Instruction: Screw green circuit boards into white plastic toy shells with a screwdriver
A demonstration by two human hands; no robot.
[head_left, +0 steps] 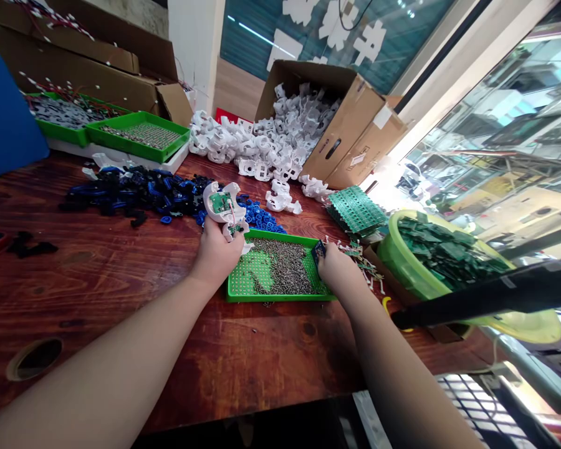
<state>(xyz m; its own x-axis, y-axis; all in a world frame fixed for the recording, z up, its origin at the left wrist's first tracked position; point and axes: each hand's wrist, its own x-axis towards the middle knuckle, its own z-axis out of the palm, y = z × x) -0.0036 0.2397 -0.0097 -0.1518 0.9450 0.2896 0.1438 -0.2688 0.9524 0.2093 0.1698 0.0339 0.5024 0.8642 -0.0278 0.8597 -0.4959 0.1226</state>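
My left hand [219, 249] is closed round a white plastic shell [210, 194], raised over the left end of a green tray [234, 293]. Inside the shell sit a green circuit board [221, 202] and thin wires. Many small metal screws [287, 265] lie heaped in the tray, whose floor is perforated. At the tray's right end my right hand [339, 267] grips a small dark blue flat piece [318, 251]; its exact kind is hard to make out. Behind the right hand lie small boards with wires [355, 249].
White shells [262, 143] spill from a cardboard box [339, 143]. Black and blue parts [144, 190] lie left of blue rings [262, 215]. Green board panels [358, 209] stand near a yellow-green basin [402, 262]. A dark bar [486, 293] crosses at right. A round hole [37, 358] pierces the table.
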